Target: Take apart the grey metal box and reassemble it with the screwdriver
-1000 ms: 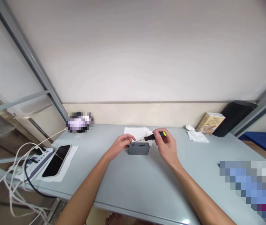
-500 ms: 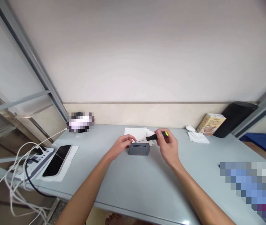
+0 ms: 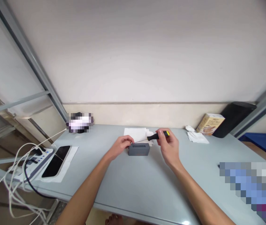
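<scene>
A dark grey box [image 3: 139, 151] with a row of vent slots along its top stands on the table in front of me. My left hand [image 3: 121, 145] is at its left end, fingers curled against the upper left corner; their far side is hidden. In my right hand [image 3: 169, 145] is a screwdriver [image 3: 155, 136] with a black handle and a yellow end. Its thin shaft slants down to the left over the box's back edge, the tip close to my left fingertips. What the tip touches cannot be made out.
White paper [image 3: 134, 133] lies behind the box. At left are a phone [image 3: 56, 161] on a sheet and a power strip [image 3: 35, 165] with tangled cables. Back right hold crumpled tissue [image 3: 197, 137], a food carton [image 3: 210, 124] and a black cylinder [image 3: 236, 118].
My left fingers have drawn back slightly and curled toward the box's corner. The screwdriver has shifted a little to the right with my right hand. The box stays in place.
</scene>
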`<state>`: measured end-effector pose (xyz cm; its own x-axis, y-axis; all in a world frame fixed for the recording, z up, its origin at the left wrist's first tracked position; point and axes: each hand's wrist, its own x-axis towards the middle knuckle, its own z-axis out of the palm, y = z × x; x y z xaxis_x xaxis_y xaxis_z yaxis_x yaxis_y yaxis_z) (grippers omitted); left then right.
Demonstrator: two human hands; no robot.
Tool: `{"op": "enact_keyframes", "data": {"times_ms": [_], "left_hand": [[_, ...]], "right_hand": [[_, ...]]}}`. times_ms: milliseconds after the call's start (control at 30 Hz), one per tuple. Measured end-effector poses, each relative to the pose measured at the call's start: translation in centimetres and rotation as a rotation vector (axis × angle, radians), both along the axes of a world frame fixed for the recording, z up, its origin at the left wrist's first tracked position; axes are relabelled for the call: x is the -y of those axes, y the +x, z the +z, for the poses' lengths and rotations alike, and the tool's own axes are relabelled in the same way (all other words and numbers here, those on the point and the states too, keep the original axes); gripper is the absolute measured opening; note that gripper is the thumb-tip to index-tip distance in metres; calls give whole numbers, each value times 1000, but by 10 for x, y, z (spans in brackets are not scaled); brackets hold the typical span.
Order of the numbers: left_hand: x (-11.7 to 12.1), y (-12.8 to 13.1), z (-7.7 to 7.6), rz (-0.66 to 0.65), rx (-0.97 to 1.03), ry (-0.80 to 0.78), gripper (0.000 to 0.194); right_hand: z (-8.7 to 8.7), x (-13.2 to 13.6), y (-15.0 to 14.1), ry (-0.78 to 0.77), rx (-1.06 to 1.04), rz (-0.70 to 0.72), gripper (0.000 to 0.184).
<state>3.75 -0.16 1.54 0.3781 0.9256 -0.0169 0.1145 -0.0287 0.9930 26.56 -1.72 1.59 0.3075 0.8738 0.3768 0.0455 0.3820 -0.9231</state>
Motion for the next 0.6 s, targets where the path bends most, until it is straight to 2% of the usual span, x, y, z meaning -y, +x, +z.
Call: {"op": "enact_keyframes", "data": {"times_ms": [600], "left_hand": [[-1,-7,3,-40,-5,32,10]], "right_hand": [[2,-1,2,24,-32,-16,46]]}}
